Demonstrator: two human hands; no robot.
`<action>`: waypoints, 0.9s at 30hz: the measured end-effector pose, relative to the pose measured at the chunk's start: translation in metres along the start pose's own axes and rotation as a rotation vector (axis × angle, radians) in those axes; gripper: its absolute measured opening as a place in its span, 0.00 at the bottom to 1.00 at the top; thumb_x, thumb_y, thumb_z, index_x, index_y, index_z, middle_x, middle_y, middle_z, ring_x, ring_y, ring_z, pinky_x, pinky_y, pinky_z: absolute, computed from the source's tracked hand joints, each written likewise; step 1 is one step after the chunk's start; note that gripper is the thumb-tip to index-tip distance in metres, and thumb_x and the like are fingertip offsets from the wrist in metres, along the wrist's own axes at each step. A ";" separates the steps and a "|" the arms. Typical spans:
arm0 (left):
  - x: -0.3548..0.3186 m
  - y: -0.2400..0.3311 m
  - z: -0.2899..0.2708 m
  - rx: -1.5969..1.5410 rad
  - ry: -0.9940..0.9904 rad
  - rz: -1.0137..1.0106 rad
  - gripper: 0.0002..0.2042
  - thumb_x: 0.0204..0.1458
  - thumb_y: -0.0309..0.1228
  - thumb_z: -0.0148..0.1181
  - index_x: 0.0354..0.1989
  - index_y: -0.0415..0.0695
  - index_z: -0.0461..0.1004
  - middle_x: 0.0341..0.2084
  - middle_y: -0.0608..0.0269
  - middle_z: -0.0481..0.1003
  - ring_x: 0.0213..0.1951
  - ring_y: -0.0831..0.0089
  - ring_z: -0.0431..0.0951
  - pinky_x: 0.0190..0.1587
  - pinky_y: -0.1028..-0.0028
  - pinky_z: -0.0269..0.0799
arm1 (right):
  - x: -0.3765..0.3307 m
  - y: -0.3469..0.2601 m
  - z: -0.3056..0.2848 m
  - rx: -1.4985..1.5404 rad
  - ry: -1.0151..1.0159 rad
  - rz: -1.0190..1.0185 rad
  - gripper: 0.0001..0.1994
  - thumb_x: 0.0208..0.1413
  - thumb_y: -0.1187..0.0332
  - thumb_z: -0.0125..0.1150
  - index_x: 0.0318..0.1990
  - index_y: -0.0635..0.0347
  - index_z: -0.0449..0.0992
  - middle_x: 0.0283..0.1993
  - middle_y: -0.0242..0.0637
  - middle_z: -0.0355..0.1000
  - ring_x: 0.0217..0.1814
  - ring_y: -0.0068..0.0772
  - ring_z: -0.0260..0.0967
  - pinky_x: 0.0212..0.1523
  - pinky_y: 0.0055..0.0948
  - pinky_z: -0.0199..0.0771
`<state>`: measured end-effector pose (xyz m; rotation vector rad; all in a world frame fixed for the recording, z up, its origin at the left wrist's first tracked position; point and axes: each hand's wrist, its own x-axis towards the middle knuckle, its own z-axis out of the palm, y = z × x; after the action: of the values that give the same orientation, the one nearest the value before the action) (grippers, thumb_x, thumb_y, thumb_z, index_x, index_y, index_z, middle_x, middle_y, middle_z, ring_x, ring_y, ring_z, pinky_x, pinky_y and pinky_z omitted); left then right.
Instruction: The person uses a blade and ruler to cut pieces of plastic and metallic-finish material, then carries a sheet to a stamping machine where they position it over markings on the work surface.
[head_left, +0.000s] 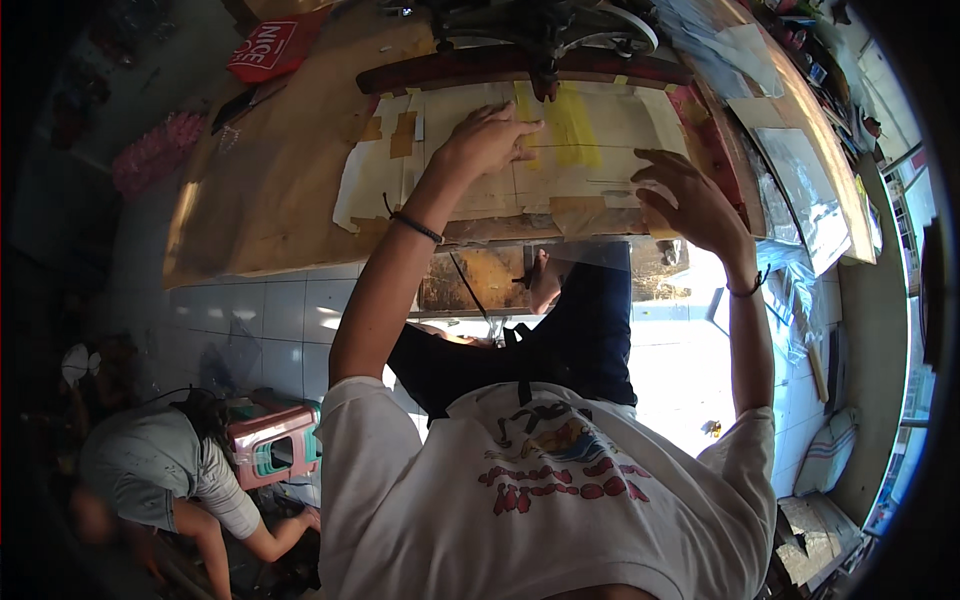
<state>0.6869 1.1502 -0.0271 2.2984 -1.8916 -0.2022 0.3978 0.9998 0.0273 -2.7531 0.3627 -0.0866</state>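
My left hand (488,142) is over the taped work surface (470,195) on the wooden table, its fingers stretched out and somewhat apart. My right hand (690,200) hovers at the right part of that surface, fingers spread and slightly bent. Nothing solid shows in either hand; whether clear film lies under them I cannot tell. Yellow tape (570,130) runs down the surface between the hands. Just beyond them stands a dark metal machine (543,70) with a long reddish-brown bar (440,70) across the surface's far edge.
A red bag (275,48) lies at the table's far left. Clear plastic sheets (800,180) cover its right side. Below the table, my bare foot (545,285) rests by a wooden board. At lower left another person (170,470) bends beside a pink and green stool (275,445).
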 end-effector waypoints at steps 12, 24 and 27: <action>-0.104 0.084 0.027 -0.015 0.155 0.039 0.33 0.63 0.51 0.47 0.68 0.37 0.59 0.69 0.50 0.56 0.70 0.56 0.55 0.72 0.59 0.49 | -0.042 -0.056 0.052 -0.478 0.035 0.321 0.30 0.60 0.49 0.57 0.66 0.53 0.65 0.64 0.64 0.61 0.56 0.57 0.70 0.58 0.48 0.68; -0.086 0.010 0.014 0.157 0.117 -0.145 0.39 0.61 0.58 0.42 0.72 0.42 0.50 0.72 0.57 0.50 0.73 0.63 0.48 0.74 0.60 0.39 | 0.002 0.005 0.056 -0.386 0.208 -0.067 0.20 0.61 0.55 0.58 0.57 0.54 0.76 0.69 0.47 0.61 0.75 0.52 0.50 0.72 0.48 0.49; -0.081 0.001 0.012 0.168 0.101 -0.177 0.37 0.62 0.57 0.40 0.72 0.42 0.49 0.72 0.58 0.49 0.73 0.65 0.48 0.75 0.60 0.37 | 0.001 -0.029 0.049 -0.272 0.130 0.210 0.28 0.63 0.47 0.52 0.62 0.57 0.70 0.69 0.54 0.60 0.74 0.53 0.52 0.74 0.47 0.46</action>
<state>0.6685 1.2291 -0.0381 2.5346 -1.7176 0.0536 0.4107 1.0423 -0.0082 -2.9625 0.7470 -0.1738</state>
